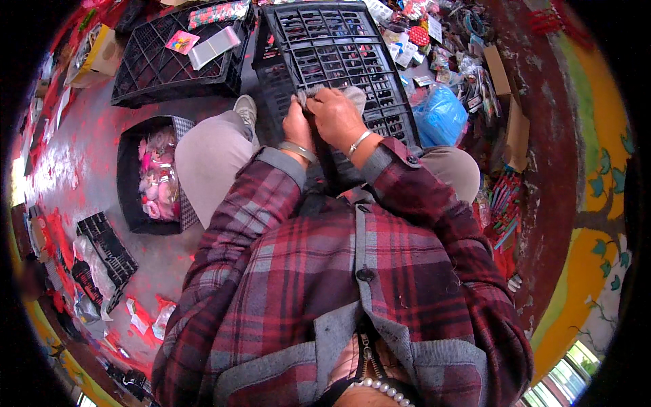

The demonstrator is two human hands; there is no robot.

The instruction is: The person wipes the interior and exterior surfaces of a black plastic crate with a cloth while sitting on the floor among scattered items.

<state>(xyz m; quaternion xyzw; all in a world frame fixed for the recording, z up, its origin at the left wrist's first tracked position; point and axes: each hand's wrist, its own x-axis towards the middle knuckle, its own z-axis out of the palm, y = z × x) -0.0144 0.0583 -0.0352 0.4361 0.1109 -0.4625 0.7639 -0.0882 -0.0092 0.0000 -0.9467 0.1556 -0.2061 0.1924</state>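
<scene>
Gray fuzzy piece (310, 90), pinched in the fingers of left hand (296, 129) and right hand (337, 118), sits over the black crate's (332, 46) left edge; looks mid-handling, unfinished (finished count, remainder: can't tell).

Gray fabric (310, 92) in both hands (336, 117)

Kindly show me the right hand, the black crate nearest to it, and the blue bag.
Right hand (337, 119): head view, back of the hand.
Black crate (332, 46): head view, a cross bar.
Blue bag (442, 117): head view, its middle.
</scene>
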